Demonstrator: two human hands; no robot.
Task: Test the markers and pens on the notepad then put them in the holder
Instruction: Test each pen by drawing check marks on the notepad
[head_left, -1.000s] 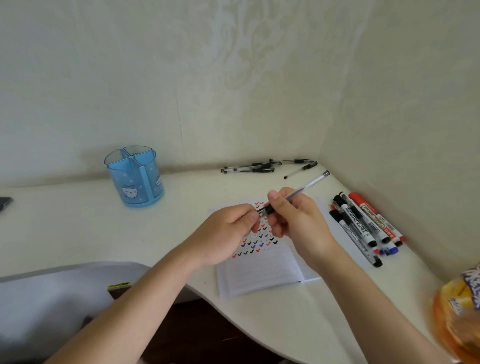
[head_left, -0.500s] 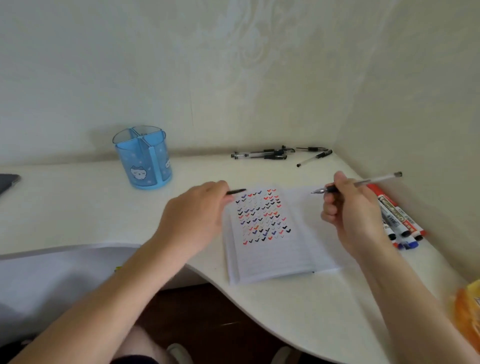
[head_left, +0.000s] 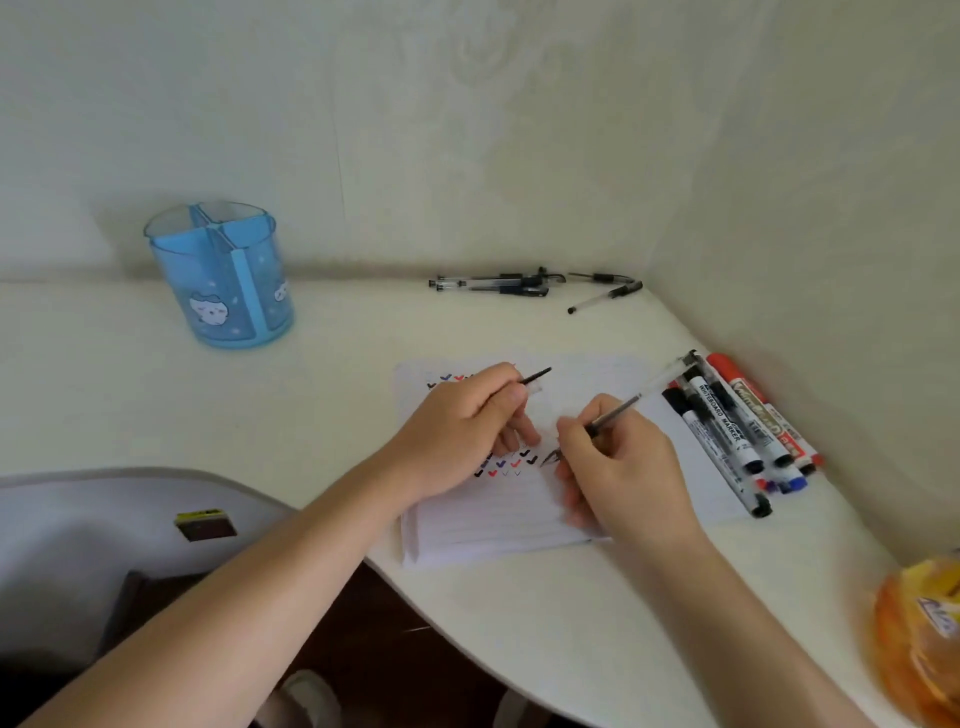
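- Right hand (head_left: 618, 462) grips a pen (head_left: 639, 397), its tip on the notepad (head_left: 493, 514) at centre frame; left hand (head_left: 462, 431) pinches the cap (head_left: 535, 376), fingers resting on the page.
- Holder (head_left: 223, 275) stands upper left — markers (head_left: 727, 421) lie right of the notepad, loose pens (head_left: 498, 283) behind.

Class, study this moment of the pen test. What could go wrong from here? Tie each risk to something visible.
1. The left hand, pinching the small black pen cap, lies over the tick marks of the white lined notepad; ink might smudge.
2. The notepad's near corner lies at the white table's curved edge; the right hand pressing the clear-barrelled pen could shift it off.
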